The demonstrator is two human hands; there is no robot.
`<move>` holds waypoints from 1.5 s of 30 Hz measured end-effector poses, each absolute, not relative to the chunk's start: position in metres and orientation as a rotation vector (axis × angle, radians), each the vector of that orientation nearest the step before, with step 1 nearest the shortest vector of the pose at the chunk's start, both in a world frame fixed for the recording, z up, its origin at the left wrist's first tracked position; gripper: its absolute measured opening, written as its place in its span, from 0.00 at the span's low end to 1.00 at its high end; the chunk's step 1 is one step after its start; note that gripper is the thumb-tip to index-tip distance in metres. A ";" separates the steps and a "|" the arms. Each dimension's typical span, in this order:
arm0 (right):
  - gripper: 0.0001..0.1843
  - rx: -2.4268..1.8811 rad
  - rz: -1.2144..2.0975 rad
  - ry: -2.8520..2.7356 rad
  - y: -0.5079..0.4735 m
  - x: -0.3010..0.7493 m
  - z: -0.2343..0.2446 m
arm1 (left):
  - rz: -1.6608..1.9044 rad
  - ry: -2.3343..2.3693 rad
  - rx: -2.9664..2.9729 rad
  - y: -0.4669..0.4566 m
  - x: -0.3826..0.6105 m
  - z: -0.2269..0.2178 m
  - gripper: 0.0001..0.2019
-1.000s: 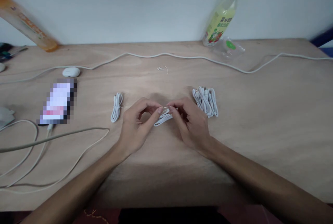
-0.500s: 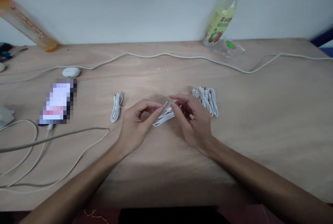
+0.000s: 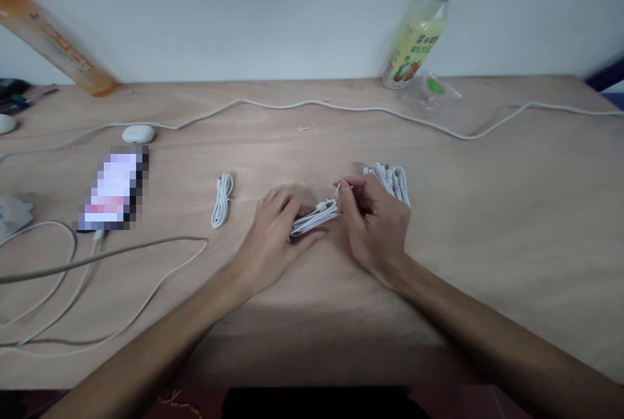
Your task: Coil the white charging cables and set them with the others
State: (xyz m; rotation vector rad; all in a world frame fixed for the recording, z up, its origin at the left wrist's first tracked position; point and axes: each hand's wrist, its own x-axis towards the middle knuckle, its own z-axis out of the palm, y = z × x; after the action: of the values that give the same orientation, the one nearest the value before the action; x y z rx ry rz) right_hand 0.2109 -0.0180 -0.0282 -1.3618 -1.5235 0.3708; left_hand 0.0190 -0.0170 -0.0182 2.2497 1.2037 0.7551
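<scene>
Between my hands lies a coiled white charging cable point(image 3: 316, 219), its connector on top. My left hand point(image 3: 275, 234) is around the coil's left end, with the fingers on the far side and the thumb on the near side. At the coil's right end, my right hand point(image 3: 377, 217) pinches a thin white twist tie point(image 3: 336, 193) between thumb and forefinger. Another coiled white cable point(image 3: 222, 201) rests to the left of my left hand. Just beyond my right hand sits a pile of coiled white cables point(image 3: 397, 182), partly hidden by it.
Short white tie pieces point(image 3: 308, 130) lie farther back. A long white cord point(image 3: 341, 106) crosses the table. A phone point(image 3: 114, 188) on a charging lead and a white earbud case point(image 3: 138, 134) are at left. A yellow-green bottle point(image 3: 414, 49) and an orange bottle point(image 3: 73, 55) lean against the wall.
My left hand has let go of one end of the tie and moved down around the coil. My right hand now pinches the tie, slightly farther right.
</scene>
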 end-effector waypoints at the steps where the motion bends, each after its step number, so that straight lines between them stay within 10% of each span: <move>1: 0.09 -1.370 0.357 -1.522 -0.018 0.211 -0.029 | 0.710 1.208 2.283 -0.019 0.020 -0.019 0.08; 26: 0.16 -1.595 0.284 -1.833 -0.009 0.212 -0.041 | 1.008 0.778 0.792 -0.001 0.022 -0.006 0.08; 45: 0.15 -1.111 0.455 -1.755 -0.023 0.204 -0.032 | 0.903 0.680 0.719 -0.003 0.024 -0.002 0.08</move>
State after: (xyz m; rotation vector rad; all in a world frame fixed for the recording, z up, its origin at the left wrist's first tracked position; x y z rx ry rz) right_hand 0.2042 -0.0233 -0.0318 -1.1111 -1.7551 0.4554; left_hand 0.0236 -0.0025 -0.0019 0.7193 0.6801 0.9034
